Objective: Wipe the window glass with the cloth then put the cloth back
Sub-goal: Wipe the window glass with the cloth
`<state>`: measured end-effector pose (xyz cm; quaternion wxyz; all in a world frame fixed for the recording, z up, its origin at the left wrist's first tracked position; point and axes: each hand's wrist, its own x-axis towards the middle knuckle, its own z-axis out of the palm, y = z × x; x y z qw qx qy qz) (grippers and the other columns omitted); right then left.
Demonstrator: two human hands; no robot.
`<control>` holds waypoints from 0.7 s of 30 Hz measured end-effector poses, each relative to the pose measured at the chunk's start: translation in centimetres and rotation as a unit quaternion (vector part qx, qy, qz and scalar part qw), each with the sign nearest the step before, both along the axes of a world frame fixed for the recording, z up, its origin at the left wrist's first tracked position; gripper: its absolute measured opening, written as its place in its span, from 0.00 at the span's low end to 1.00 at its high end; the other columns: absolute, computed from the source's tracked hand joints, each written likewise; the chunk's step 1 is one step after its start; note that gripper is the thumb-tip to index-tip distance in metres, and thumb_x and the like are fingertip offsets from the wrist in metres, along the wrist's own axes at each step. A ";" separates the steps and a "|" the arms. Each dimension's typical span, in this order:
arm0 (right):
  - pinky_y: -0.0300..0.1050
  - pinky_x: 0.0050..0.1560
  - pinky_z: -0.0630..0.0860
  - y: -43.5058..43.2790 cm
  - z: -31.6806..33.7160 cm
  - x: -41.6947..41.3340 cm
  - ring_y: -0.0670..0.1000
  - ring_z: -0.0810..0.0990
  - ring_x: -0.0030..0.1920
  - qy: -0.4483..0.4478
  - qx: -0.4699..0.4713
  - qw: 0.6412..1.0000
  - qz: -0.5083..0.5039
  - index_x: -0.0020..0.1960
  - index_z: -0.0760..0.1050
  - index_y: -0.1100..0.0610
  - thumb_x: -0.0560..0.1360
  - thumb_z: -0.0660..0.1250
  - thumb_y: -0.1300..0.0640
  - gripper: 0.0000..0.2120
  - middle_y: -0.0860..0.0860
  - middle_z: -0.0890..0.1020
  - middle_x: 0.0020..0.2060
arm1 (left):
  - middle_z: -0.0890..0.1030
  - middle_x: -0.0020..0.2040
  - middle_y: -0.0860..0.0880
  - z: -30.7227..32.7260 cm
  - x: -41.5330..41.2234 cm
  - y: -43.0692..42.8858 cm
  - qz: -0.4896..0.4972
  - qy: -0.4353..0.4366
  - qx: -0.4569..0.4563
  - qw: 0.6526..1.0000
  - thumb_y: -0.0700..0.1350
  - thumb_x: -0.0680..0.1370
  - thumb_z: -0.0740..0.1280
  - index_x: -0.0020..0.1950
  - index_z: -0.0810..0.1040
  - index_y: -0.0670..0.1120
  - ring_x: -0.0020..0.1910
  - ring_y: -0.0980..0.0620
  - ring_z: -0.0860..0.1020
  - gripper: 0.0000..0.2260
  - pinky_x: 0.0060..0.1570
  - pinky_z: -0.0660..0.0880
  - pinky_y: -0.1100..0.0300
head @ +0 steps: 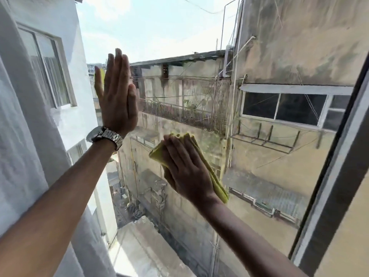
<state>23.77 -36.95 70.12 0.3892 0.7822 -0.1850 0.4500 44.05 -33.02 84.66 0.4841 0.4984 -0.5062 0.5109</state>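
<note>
The window glass [259, 176] fills most of the view, with buildings outside behind it. My right hand [185, 168] lies flat on a folded yellow-green cloth [214, 178] and presses it against the pane near the middle. The cloth sticks out above my fingertips and along the right side of my hand. My left hand [116, 94], with a metal watch on the wrist, rests flat on the glass higher up and to the left, fingers straight and together, holding nothing.
A white curtain [22, 156] hangs along the left edge, behind my left forearm. The dark window frame [335, 186] runs slanted down the right side. Outside are weathered walls, a railing and a narrow alley far below.
</note>
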 end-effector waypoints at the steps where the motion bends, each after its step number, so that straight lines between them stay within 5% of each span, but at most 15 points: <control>1: 0.57 0.82 0.54 -0.1 -1.7 -0.7 0.57 0.60 0.80 0.020 -0.005 1.000 -0.005 0.79 0.64 0.62 0.82 0.61 0.51 0.29 0.59 0.63 0.79 | 0.62 0.81 0.38 -0.1 0.1 0.0 0.001 -0.003 -0.001 1.000 0.45 0.83 0.50 0.81 0.59 0.39 0.82 0.42 0.59 0.25 0.81 0.51 0.37; 7: 0.55 0.80 0.59 -1.6 -5.4 -7.0 0.56 0.63 0.79 0.113 -0.049 0.992 -0.038 0.78 0.65 0.60 0.82 0.63 0.46 0.30 0.58 0.64 0.79 | 0.62 0.81 0.38 -0.3 -0.1 0.4 0.001 -0.017 -0.004 1.000 0.45 0.84 0.50 0.81 0.59 0.39 0.82 0.42 0.59 0.25 0.81 0.51 0.38; 10: 0.56 0.79 0.61 -2.3 -3.9 -9.6 0.56 0.68 0.76 0.064 -0.044 0.995 -0.055 0.77 0.68 0.60 0.80 0.67 0.45 0.31 0.58 0.65 0.77 | 0.62 0.81 0.39 -0.2 0.0 0.4 -0.001 -0.021 -0.005 1.000 0.45 0.84 0.50 0.81 0.59 0.39 0.82 0.42 0.60 0.25 0.82 0.50 0.40; 15: 0.60 0.80 0.60 -2.9 7.0 -11.5 0.60 0.64 0.78 -0.141 -0.019 0.987 -0.070 0.78 0.65 0.64 0.83 0.62 0.47 0.30 0.61 0.65 0.78 | 0.60 0.82 0.40 -0.5 0.0 0.4 0.007 -0.017 0.003 1.000 0.46 0.84 0.49 0.81 0.57 0.39 0.83 0.44 0.58 0.26 0.82 0.51 0.38; 21: 0.61 0.80 0.56 -2.2 19.8 -6.1 0.60 0.56 0.81 -0.169 -0.028 0.985 -0.033 0.80 0.58 0.65 0.85 0.54 0.46 0.31 0.62 0.60 0.80 | 0.59 0.83 0.41 -0.6 0.1 0.2 0.002 -0.014 0.004 1.000 0.46 0.84 0.50 0.82 0.56 0.40 0.83 0.45 0.57 0.26 0.80 0.51 0.35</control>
